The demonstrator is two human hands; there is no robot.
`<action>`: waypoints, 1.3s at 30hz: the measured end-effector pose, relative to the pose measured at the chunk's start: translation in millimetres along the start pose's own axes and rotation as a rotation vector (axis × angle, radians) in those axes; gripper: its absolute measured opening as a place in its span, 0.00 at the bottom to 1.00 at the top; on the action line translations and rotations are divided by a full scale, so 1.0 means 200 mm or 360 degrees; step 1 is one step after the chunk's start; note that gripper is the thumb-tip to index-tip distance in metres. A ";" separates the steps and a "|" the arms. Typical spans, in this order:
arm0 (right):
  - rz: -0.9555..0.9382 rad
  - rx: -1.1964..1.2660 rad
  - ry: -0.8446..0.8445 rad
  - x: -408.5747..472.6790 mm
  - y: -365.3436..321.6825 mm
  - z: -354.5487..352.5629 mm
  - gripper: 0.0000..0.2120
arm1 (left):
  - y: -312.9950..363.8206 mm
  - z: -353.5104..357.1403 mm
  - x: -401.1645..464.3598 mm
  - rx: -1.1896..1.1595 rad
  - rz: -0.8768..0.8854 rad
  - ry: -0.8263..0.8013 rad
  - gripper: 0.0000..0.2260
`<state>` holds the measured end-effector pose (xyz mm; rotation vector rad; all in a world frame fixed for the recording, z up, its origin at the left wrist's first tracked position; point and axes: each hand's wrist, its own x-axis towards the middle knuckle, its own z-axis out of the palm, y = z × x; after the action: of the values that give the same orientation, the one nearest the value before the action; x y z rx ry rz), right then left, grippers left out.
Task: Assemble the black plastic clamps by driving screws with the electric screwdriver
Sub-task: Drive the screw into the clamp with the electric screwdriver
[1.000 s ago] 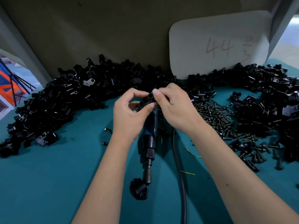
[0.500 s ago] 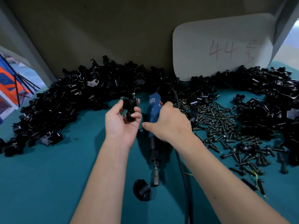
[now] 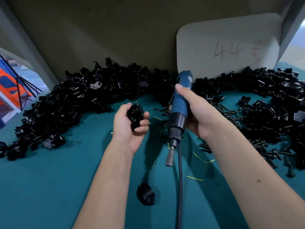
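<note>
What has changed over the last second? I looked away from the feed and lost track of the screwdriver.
The right hand left the clamp, gripped the electric screwdriver and lifted it off the table, bit pointing down. The left hand now holds the clamp alone, screw sticking up, and has shifted left. The loose clamp half, the clamp pile and the screws stayed put.
</note>
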<state>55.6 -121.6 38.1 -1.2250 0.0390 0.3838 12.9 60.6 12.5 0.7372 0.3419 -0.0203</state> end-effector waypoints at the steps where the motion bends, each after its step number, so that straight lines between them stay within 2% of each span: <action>1: -0.0022 0.0146 -0.0017 0.00 -0.01 0.00 0.19 | 0.00 0.00 0.00 0.0064 -0.0040 -0.0032 0.13; 5: -0.0139 0.0714 -0.0081 0.00 -0.01 0.01 0.13 | 0.00 0.00 -0.01 0.0242 -0.0150 -0.0118 0.12; 9: -0.0251 0.1057 -0.0111 0.01 0.00 -0.01 0.11 | 0.00 0.00 -0.03 0.0463 -0.0062 -0.0108 0.11; 12: -0.0297 0.1191 -0.0017 0.01 -0.04 -0.04 0.13 | 0.01 -0.01 -0.04 0.0631 -0.0024 -0.0173 0.13; 15: -0.0307 0.1305 0.0203 0.00 -0.07 -0.07 0.17 | 0.02 -0.03 -0.04 0.0883 -0.0007 -0.0203 0.11; 19: -0.0367 0.1392 0.0429 0.00 -0.08 -0.09 0.16 | 0.03 -0.03 -0.05 0.1333 -0.0085 -0.0152 0.07; 23: -0.0468 0.1353 0.0517 -0.01 -0.09 -0.10 0.14 | 0.03 -0.05 -0.05 0.1699 -0.0275 -0.0163 0.08; 28: -0.0536 0.1253 0.0514 -0.02 -0.09 -0.06 0.13 | 0.02 -0.02 -0.06 0.1814 -0.0390 -0.0194 0.07; 39: -0.0547 0.1173 0.0396 -0.04 -0.09 -0.04 0.13 | 0.02 -0.03 -0.05 0.1829 -0.0386 -0.0210 0.10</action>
<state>56.2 -135.9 54.4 -0.5245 0.1662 -0.0932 2.1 67.1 13.7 1.8148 0.2729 -0.5275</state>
